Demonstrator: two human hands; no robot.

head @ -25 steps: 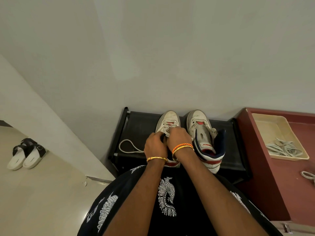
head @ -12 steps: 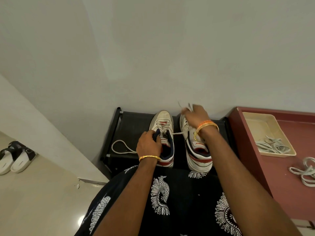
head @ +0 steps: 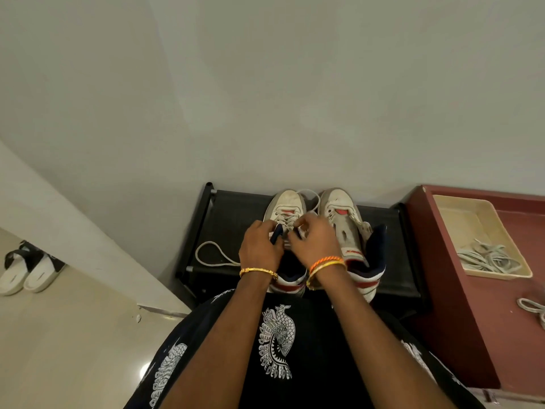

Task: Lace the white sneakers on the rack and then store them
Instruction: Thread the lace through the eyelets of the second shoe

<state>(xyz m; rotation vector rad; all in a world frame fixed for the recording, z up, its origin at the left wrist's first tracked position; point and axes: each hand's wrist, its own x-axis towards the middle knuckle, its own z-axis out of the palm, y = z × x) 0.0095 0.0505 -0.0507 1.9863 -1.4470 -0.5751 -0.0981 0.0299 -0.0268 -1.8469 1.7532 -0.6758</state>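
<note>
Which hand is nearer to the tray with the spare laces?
The right hand. It works at the laces of the left sneaker, on the side toward the tray on the red cabinet. The left hand is on that sneaker's other side, farther from the tray.

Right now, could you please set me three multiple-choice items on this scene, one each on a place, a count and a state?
1. Where is the tray? A on the red cabinet B on the floor C on the rack
2. How many sneakers stand on the rack? A one B two C three
3. What are the hands doing? A hanging idle B both working at the left sneaker C lifting the sandals

A: the tray sits on the cabinet.
B: left sneaker, right sneaker.
B: left hand and right hand pinch at its lace.
</note>
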